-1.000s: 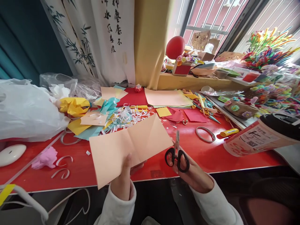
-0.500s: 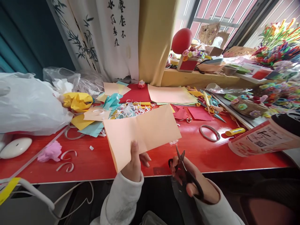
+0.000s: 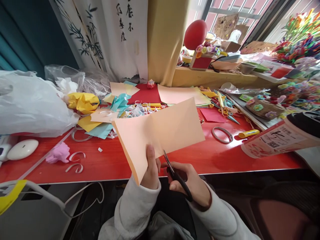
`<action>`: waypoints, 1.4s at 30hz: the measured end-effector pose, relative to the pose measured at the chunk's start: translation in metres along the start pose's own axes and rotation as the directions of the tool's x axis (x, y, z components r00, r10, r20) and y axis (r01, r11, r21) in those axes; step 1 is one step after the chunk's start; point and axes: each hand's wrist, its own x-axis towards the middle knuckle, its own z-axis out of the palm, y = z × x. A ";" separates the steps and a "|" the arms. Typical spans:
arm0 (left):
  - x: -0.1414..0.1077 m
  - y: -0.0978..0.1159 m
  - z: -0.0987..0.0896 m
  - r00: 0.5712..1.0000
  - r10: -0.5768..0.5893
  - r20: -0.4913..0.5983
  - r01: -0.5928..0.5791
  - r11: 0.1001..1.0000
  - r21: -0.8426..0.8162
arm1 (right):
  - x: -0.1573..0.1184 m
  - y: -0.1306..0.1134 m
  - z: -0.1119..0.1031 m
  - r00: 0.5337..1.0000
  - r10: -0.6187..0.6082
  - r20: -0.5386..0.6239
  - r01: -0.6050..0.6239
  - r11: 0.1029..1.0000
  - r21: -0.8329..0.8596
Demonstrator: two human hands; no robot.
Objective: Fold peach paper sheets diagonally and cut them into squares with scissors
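Observation:
A peach sheet of paper (image 3: 175,130), folded with a crease down its middle, is pinched in my left hand (image 3: 151,168), thumb on the near face and fingers behind. Black-handled scissors (image 3: 178,178) are gripped in my right hand (image 3: 193,181), just right of my left hand. The scissors' tips reach the lower edge of the paper close to the crease; whether the blades enclose the edge I cannot tell. Both hands are above the front edge of the red table (image 3: 100,166).
Left are a white plastic bag (image 3: 32,103), crumpled pink paper (image 3: 58,153) and curled paper strips. Paper scraps and a stack of peach paper (image 3: 180,93) lie at the back. A roll of tape (image 3: 222,135), a yellow tube (image 3: 248,134) and a paper cup (image 3: 277,136) are right.
My right hand has moved left and up, bringing the scissors from apart to the paper's lower edge. The scissors' blades have closed somewhat. My left hand and the paper have shifted slightly right.

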 end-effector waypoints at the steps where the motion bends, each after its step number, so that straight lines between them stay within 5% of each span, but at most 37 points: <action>1: -0.001 0.000 0.000 1.000 0.006 -0.014 -0.006 1.000 -0.010 | 0.000 0.001 0.001 1.000 -0.017 -0.008 0.017 1.000 0.019; 18: -0.003 -0.007 0.004 0.999 -0.036 0.032 0.037 0.999 -0.031 | -0.001 0.002 0.000 1.000 -0.031 0.002 0.030 0.993 0.113; 42: -0.005 -0.001 0.009 0.998 -0.022 -0.057 0.015 0.992 -0.126 | -0.002 0.002 0.004 0.999 -0.022 -0.031 0.025 0.996 0.086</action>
